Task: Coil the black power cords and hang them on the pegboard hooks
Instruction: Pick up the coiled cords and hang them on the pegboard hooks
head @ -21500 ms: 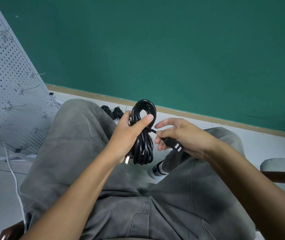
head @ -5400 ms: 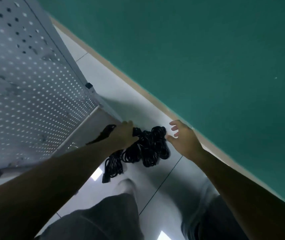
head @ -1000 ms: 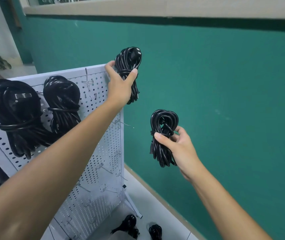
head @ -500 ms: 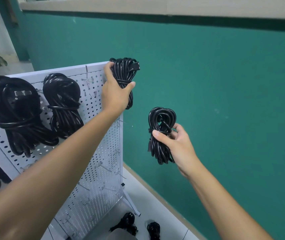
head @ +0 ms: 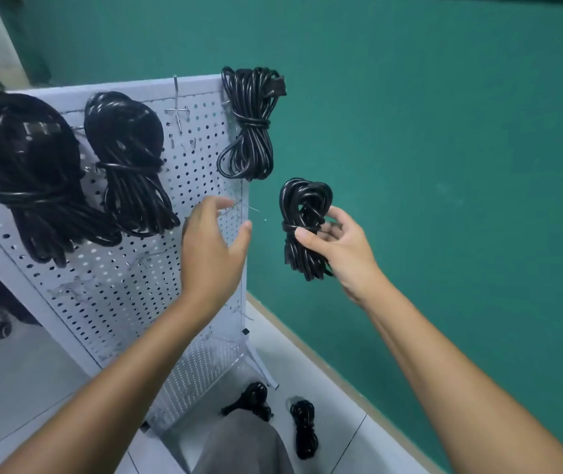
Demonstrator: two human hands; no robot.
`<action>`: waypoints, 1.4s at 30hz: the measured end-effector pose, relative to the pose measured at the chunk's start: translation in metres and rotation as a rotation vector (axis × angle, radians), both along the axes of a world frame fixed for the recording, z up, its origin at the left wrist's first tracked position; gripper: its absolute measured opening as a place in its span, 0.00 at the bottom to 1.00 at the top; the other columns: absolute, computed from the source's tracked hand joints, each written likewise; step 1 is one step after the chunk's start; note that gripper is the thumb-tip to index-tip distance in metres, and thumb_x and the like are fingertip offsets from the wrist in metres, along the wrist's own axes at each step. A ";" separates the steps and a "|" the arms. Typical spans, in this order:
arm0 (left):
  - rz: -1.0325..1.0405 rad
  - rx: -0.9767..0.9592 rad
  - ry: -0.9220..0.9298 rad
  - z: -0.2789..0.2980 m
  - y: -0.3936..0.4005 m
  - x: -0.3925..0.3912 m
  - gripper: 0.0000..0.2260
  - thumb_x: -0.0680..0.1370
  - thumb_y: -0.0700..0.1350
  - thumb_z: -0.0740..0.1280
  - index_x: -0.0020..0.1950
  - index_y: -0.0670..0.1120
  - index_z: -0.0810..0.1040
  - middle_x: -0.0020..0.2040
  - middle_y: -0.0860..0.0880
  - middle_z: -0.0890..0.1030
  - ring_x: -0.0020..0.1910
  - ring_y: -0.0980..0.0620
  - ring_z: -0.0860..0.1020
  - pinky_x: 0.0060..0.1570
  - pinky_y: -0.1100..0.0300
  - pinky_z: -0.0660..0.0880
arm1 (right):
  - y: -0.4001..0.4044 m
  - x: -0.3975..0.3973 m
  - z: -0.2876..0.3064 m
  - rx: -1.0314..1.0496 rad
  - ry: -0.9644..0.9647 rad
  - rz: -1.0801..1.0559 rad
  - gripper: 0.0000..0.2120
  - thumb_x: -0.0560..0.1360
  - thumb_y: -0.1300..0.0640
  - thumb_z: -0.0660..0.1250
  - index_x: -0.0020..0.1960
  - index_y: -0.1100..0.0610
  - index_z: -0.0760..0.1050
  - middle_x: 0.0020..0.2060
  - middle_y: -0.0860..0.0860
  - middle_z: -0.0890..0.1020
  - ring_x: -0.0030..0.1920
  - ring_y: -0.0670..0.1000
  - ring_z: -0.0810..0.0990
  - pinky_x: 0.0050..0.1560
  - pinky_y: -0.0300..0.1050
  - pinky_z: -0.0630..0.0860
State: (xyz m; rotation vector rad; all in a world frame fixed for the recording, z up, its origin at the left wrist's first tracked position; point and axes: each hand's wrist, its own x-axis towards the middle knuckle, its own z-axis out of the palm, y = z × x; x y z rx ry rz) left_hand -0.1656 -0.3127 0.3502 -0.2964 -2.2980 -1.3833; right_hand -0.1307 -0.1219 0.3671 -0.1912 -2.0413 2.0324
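left hand [head: 212,248] spread empty; right hand [head: 338,248] grips coiled cord [head: 304,213].

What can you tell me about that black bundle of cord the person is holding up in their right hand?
The coiled cord is glossy black, rubbery-looking cable, looped into an upright bundle and cinched round its middle by its own wraps. The right hand pinches that waist, thumb in front. It hangs in the air before the green wall, right of the pegboard, touching nothing else.

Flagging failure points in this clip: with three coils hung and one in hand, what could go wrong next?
1. The newest coil hangs at the pegboard edge, partly past it; a bump could knock it off.
2. The thin hook near the left hand is hard to see and might snag skin.
3. The right hand grips its coil mid-wrap, leaving the loop narrow.
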 end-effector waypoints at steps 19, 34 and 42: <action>-0.028 -0.041 -0.217 -0.047 -0.023 0.025 0.07 0.82 0.50 0.68 0.58 0.54 0.76 0.55 0.63 0.78 0.59 0.58 0.77 0.59 0.52 0.76 | -0.008 -0.079 -0.054 0.043 -0.091 0.040 0.25 0.80 0.64 0.70 0.74 0.66 0.65 0.63 0.57 0.80 0.65 0.55 0.79 0.68 0.46 0.75; -0.058 -0.055 -0.235 -0.055 -0.018 0.018 0.08 0.81 0.50 0.68 0.59 0.52 0.76 0.55 0.59 0.80 0.60 0.55 0.77 0.60 0.47 0.77 | -0.007 -0.091 -0.070 0.183 -0.074 0.058 0.26 0.78 0.63 0.72 0.72 0.64 0.67 0.60 0.55 0.80 0.53 0.45 0.80 0.47 0.29 0.77; -0.047 -0.067 -0.254 -0.058 -0.021 0.015 0.07 0.81 0.52 0.68 0.58 0.53 0.76 0.56 0.59 0.80 0.59 0.56 0.77 0.56 0.49 0.77 | -0.013 -0.110 -0.066 0.185 -0.098 0.105 0.25 0.78 0.64 0.72 0.71 0.66 0.68 0.53 0.48 0.79 0.50 0.39 0.79 0.45 0.24 0.74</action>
